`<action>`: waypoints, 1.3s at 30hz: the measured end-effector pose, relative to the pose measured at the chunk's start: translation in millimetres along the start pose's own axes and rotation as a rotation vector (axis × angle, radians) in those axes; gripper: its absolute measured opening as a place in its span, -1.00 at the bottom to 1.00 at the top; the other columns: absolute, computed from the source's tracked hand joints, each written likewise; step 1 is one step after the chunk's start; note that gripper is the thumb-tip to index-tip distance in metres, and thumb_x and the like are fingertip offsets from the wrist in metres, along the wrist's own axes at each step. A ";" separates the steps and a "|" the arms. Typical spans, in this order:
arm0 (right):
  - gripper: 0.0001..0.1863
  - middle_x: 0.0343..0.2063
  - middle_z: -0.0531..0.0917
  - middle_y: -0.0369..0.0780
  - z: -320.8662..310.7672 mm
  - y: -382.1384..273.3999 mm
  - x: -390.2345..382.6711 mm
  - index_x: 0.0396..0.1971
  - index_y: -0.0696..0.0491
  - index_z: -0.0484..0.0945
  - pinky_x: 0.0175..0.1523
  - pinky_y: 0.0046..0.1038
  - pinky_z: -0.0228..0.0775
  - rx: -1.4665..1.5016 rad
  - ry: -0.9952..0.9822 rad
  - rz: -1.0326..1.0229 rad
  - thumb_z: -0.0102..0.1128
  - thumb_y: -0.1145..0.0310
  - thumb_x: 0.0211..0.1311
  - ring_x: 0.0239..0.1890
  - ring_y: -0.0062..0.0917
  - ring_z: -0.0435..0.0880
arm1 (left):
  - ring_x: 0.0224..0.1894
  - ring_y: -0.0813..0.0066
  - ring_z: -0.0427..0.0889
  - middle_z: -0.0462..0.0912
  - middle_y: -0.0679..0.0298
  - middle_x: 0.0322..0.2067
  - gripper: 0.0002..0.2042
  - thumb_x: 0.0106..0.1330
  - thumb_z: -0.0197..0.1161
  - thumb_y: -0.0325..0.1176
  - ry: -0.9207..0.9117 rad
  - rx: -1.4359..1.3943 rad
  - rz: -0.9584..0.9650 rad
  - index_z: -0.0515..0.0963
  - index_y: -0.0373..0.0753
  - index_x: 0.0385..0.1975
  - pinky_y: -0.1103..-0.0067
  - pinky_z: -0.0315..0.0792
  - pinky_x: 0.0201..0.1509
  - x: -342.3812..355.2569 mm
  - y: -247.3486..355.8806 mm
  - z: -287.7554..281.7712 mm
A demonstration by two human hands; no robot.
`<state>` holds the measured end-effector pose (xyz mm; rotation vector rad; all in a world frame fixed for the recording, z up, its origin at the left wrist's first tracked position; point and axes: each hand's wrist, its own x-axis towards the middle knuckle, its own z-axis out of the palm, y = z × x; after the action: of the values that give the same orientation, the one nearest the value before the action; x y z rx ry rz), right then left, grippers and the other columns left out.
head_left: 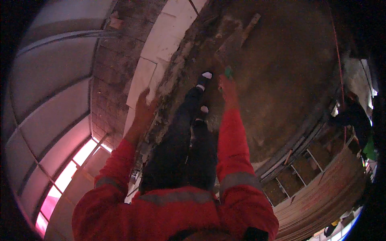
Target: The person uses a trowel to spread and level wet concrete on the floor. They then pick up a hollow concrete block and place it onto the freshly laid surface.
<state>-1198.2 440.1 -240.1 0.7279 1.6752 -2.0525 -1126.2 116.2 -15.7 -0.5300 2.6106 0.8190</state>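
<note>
My left hand (144, 107) reaches forward with its fingers stretched out, at the edge of the row of pale slabs (145, 74). It holds nothing that I can see, and whether it touches the slab is hard to tell. My right hand (228, 90) is closed round a tool with a green handle (228, 72), held low over the brown ground (281, 76). A flat, dull shape (231, 44) shows ahead of that hand; it may be the tool's blade, but the dim light hides how they join.
Rough mortar or soil (171, 78) borders the slabs. Dark paving (114, 72) and a panelled wall (60, 68) lie left. A pale bar-shaped piece (251, 26) rests ahead. At right are a red string (337, 48), stacked sheets (321, 197) and another person (354, 116).
</note>
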 end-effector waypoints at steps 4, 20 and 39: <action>-0.82 -0.65 0.43 -0.35 27.8 27.8 82.3 -0.44 0.05 0.40 -0.58 -0.53 0.22 0.045 0.066 0.071 0.17 0.28 0.13 -0.63 -0.65 0.39 | 0.16 0.11 0.37 0.40 -0.05 0.08 -0.39 0.20 0.22 -0.12 0.192 -0.212 0.189 0.26 -0.38 0.16 0.40 0.21 0.24 159.0 134.7 -13.8; -0.81 -0.64 0.50 -0.26 185.3 20.6 225.6 -0.42 0.14 0.42 -0.61 -0.44 0.32 -0.149 0.118 0.371 0.09 0.31 0.11 -0.70 -0.53 0.47 | -0.16 0.34 0.60 0.60 0.11 -0.23 -0.78 0.37 0.02 -0.33 0.193 -0.625 0.705 0.47 -0.34 -0.16 0.44 0.47 -0.02 335.3 229.3 -48.3; -0.76 -0.69 0.47 -0.24 179.4 71.6 210.6 -0.37 0.14 0.36 -0.68 -0.43 0.32 -0.038 0.221 0.492 0.13 0.30 0.10 -0.73 -0.54 0.45 | -0.13 0.33 0.56 0.58 0.07 -0.22 -0.79 0.39 -0.06 -0.37 0.264 -0.590 0.722 0.43 -0.35 -0.15 0.44 0.42 -0.04 339.2 216.2 -37.8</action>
<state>-1347.7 254.8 -398.1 1.2496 1.4503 -1.6376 -1525.4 175.9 -32.7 0.2293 2.7868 1.8827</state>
